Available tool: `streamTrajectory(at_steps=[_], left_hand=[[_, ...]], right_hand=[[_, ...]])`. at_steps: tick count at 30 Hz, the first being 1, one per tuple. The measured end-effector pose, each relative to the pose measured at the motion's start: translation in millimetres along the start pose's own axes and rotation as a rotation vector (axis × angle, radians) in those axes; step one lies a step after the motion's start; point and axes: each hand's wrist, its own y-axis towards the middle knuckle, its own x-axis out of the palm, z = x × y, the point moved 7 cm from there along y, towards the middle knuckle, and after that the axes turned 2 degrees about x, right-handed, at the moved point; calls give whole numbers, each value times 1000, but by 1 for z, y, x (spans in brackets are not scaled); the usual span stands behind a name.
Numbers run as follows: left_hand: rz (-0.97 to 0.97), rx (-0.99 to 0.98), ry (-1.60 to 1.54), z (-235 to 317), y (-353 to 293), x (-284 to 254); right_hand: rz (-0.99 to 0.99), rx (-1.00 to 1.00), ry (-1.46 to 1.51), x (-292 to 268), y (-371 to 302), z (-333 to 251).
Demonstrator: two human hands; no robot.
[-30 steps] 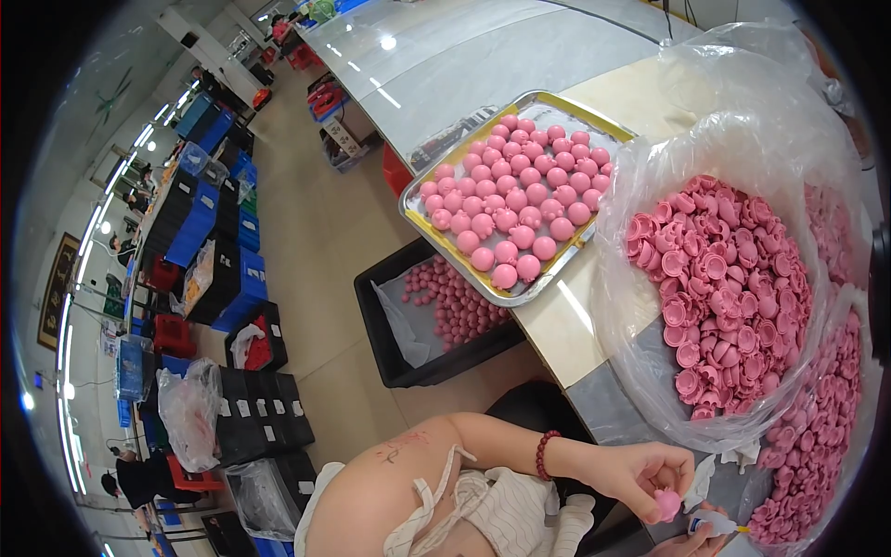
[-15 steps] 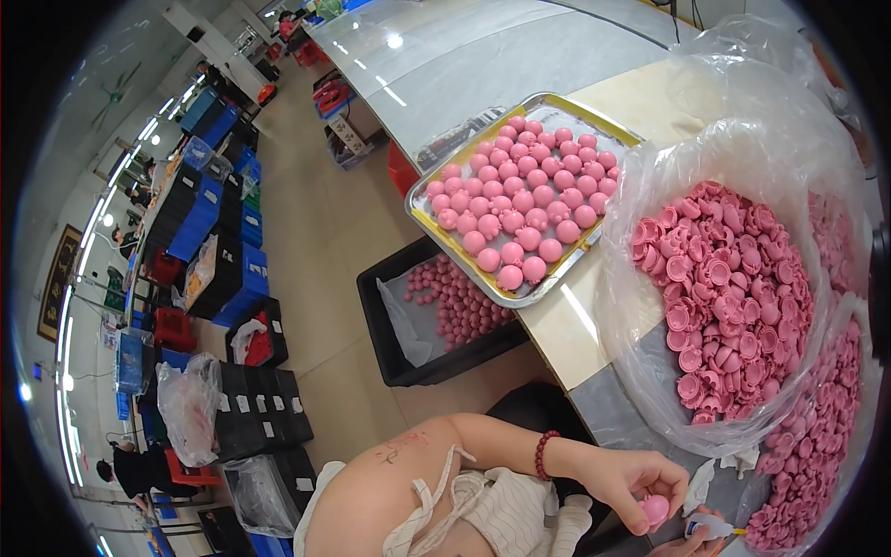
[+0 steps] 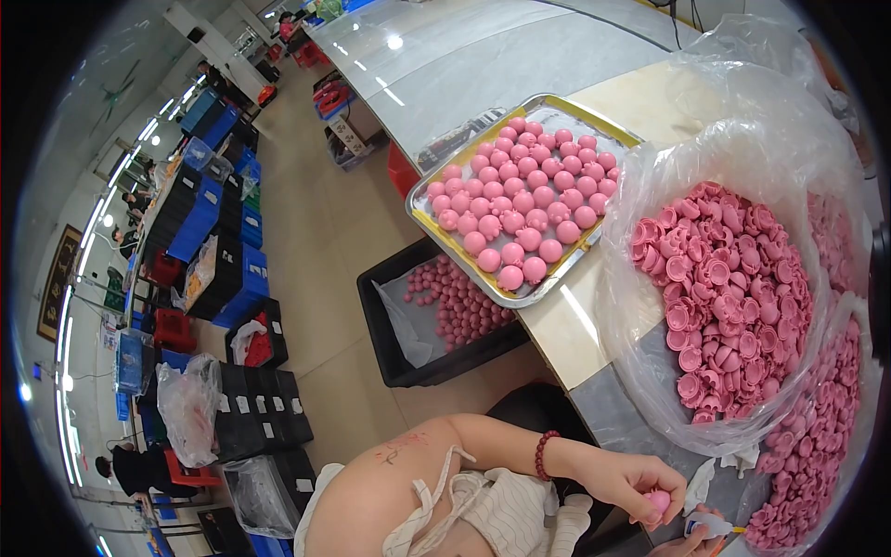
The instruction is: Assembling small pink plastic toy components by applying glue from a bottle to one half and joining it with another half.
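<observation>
Near the bottom edge my left hand (image 3: 633, 483), with a dark red bead bracelet on its wrist, is closed around a small pink plastic ball (image 3: 660, 499). Just right of it and lower, my right hand (image 3: 691, 546) grips a small white squeeze bottle (image 3: 711, 525) with a yellow nozzle pointing right, toward a heap of pink pieces. Part of the right hand is cut off by the picture's lower edge. Up the table, a metal tray (image 3: 522, 299) with yellow edging holds many pink balls, several of them with small bumps.
An open clear plastic bag (image 3: 624, 357) full of pink half-shells stands on the right of the table. More pink pieces (image 3: 812, 446) lie beside it. A crumpled white tissue (image 3: 701, 485) is by my hands. Below the tray, a black crate (image 3: 379, 348) contains more pink balls.
My left hand has turned slightly, and the pink ball in its fingers has moved a little up and to the right. The right hand and squeeze bottle have barely moved.
</observation>
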Motion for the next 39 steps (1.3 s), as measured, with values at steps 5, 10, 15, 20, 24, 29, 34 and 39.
streamTrajectory(at_steps=[5, 10, 15, 20, 24, 29, 34, 39], left_hand=[[39, -15, 8, 7, -2, -6], [55, 40, 179, 23, -9, -18], [372, 341, 942, 122, -41, -47], [1181, 262, 1892, 197, -113, -100], [1329, 23, 2219, 199, -139, -114], [1330, -20, 2212, 197, -138, -113], [1345, -7, 2198, 198, -138, -114], [1351, -4, 2213, 196, -139, -114]], right_hand=[[-20, -14, 13, 3, -1, -2], [-33, -47, 18, 3, -1, -5], [-41, -11, 80, 4, 0, -4], [-76, 17, 82, 1, -2, 0], [-123, 28, 13, 3, -2, -4], [-113, 21, 4, 4, -2, -3], [-121, -5, -6, 7, -2, -6], [-126, -11, -10, 5, -2, -1]])
